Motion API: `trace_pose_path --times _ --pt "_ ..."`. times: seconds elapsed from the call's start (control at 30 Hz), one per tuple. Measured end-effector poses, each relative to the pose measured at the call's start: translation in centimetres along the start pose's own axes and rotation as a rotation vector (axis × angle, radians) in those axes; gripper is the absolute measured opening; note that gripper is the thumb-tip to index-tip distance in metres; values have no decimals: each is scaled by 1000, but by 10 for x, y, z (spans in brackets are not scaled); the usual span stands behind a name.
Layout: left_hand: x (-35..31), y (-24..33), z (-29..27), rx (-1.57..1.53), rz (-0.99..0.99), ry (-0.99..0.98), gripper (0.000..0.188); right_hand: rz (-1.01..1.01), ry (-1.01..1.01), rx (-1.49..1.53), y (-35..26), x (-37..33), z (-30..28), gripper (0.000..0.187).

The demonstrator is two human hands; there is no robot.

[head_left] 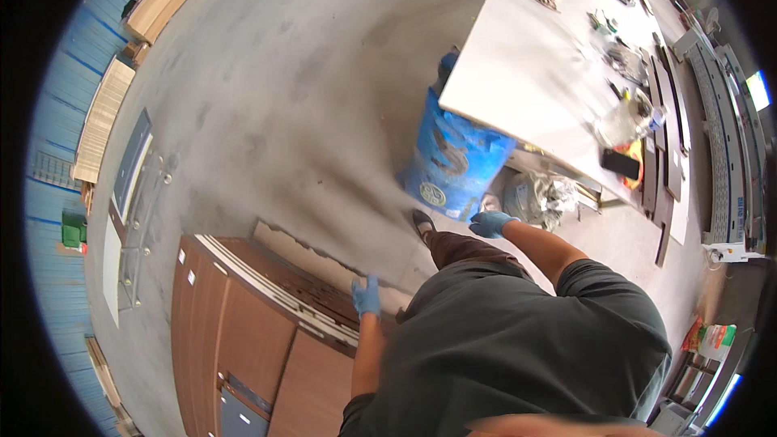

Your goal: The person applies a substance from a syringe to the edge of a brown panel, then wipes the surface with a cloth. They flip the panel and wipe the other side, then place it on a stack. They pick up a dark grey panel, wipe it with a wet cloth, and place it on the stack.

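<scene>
My left hand (366, 296), in a blue glove, is held over the edge of a stack of brown panels (259, 328), fingers apart and nothing in them. On the other side, my right hand (490, 224), also gloved in blue, hangs by the bottom of a large blue sack (453, 158). Its fingers are stretched out and it holds nothing I can see. Whether it touches the sack, I cannot tell. The sack stands against the corner of a white-topped workbench (518, 73).
Crumpled clear plastic (538, 198) lies under the bench. On top are a black phone (621, 163), a clear bottle (627, 121), dark strips (668, 146) and tools. A wheeled metal cart (137, 226) and stacked boards (104, 117) stand left, along a blue wall.
</scene>
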State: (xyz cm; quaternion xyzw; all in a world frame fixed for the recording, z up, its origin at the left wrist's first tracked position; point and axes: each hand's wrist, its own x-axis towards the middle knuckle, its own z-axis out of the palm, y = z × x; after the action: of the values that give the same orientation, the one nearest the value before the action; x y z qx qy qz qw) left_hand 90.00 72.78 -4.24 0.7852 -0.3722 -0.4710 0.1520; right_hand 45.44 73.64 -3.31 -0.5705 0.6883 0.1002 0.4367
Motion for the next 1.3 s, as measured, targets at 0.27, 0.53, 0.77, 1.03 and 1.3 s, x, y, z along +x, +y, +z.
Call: trace_pose_path --times 0.27,0.53,0.77,1.03,1.3 --pt "78 6 -64 -625 -648 0 84 -310 120 -143 -103 171 -207 45" --pt "189 52 -34 -313 -604 127 78 -334 660 -324 -87 314 -338 50" --pt "342 171 -75 -348 -446 180 64 -341 -342 -1180 -63 414 -360 33" --pt "447 320 -122 -382 -334 161 70 -620 -169 -957 -177 511 -403 16" --pt "471 389 -79 -375 -454 384 69 -181 -368 -154 -215 717 -563 18"
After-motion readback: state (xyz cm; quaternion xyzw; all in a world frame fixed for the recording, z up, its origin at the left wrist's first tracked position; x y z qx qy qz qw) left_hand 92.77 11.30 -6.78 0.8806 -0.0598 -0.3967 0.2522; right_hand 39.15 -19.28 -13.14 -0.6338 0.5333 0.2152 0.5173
